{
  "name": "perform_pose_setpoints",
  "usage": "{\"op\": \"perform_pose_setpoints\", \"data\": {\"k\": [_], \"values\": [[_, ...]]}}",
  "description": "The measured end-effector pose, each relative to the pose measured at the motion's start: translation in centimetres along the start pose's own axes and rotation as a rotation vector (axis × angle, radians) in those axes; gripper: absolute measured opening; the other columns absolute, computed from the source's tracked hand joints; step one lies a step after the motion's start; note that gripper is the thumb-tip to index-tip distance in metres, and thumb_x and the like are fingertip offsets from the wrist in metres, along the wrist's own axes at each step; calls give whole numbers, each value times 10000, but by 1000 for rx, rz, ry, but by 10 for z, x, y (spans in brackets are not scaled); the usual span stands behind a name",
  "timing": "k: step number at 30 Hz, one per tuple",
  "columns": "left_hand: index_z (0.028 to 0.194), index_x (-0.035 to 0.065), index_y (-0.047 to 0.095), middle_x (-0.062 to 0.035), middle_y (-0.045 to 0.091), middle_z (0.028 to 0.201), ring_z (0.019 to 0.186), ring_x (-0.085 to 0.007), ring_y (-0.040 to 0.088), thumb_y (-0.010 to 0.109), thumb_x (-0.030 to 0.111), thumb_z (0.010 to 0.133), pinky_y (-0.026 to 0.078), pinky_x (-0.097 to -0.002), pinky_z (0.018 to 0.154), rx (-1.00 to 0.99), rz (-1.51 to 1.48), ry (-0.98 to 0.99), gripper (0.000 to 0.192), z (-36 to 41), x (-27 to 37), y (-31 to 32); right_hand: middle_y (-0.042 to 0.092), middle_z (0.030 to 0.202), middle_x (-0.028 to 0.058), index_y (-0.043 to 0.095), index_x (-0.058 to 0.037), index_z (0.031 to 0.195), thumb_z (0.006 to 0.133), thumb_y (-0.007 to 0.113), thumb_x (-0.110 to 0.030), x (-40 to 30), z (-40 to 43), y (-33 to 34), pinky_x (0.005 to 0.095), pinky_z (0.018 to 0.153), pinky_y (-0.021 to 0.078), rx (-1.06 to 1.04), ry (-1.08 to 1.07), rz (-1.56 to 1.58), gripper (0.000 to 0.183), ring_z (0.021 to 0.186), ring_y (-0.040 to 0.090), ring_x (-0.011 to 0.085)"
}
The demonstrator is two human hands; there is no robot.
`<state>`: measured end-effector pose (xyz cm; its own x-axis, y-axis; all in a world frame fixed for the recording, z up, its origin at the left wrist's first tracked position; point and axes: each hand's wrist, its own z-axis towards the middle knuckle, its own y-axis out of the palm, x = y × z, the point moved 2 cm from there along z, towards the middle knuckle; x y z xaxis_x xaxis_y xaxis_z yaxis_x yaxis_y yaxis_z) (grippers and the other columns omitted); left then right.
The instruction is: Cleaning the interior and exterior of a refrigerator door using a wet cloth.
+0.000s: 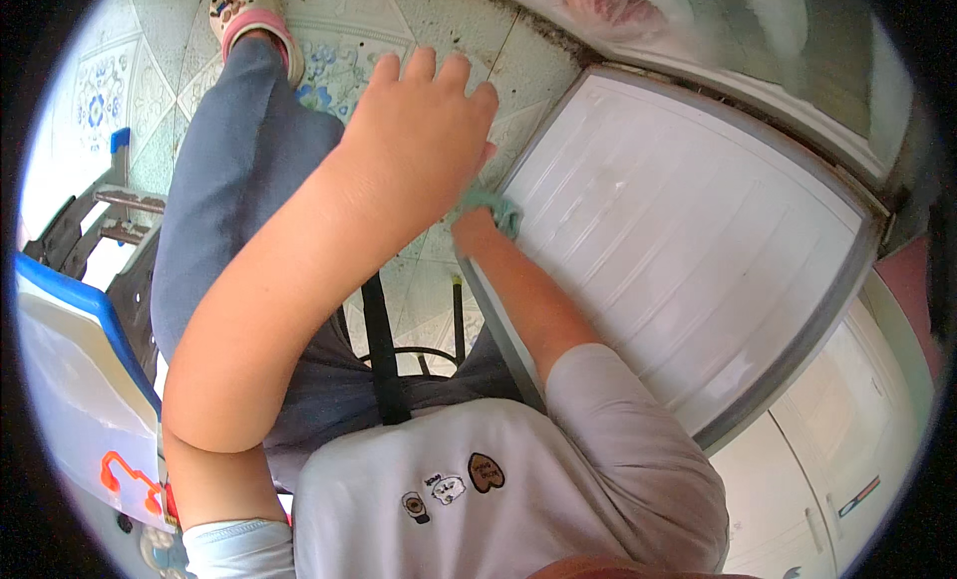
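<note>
My left hand point(426, 123) is raised over the floor near the middle top, back of the hand towards me, fingers a little apart and nothing seen in it. Just below and to the right, my right hand point(471, 229) is closed on a green cloth point(506, 214), at the edge of an open white door with a ribbed inner panel point(688, 243) and a grey rubber gasket point(811, 370). The fingers of the right hand are mostly hidden by the cloth and the left hand. The door appears to belong to a refrigerator or freezer.
Behind the door is a whitish compartment with a reddish item in clear plastic point(613, 3). A metal folding step ladder point(131, 199) and a blue-edged translucent container point(82, 355) are at left. Patterned tiles point(478, 30) cover the floor. White cabinet doors point(792, 489) stand lower right.
</note>
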<state>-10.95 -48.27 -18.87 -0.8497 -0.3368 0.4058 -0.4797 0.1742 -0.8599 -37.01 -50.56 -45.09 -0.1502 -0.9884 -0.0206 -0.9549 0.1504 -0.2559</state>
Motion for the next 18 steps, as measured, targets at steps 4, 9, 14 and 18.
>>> {"op": "perform_pose_setpoints", "data": {"k": [4,9,14,18], "values": [[1140,83,509,-147,479,1193,1110,-309,446,541,281,812,375,-438,902,13,5,9,384,1,-2,-3,632,969,88,675,-84,851,698,565,-189,15,-17,-25,368,778,432,-225,-303,292,215,913,571,237],[1155,74,492,-164,486,1190,1062,-339,489,486,239,853,404,-450,859,69,-50,-137,344,6,-26,-13,617,892,83,585,-40,975,700,577,-143,90,-85,-128,348,758,477,102,-248,2276,294,819,595,231],[1198,26,444,-245,485,1153,1051,-364,489,417,249,873,377,-426,889,600,-663,-214,396,25,-62,-18,604,981,151,548,24,1042,720,488,-210,117,-117,-186,383,810,472,474,-606,2581,403,873,588,286],[1274,27,375,-147,451,1256,1144,-276,423,358,458,888,277,-408,967,471,-1301,-394,579,14,-62,-21,589,1043,164,519,39,1109,719,459,-242,88,-156,-223,391,850,448,697,-591,2637,484,940,569,308]]}}
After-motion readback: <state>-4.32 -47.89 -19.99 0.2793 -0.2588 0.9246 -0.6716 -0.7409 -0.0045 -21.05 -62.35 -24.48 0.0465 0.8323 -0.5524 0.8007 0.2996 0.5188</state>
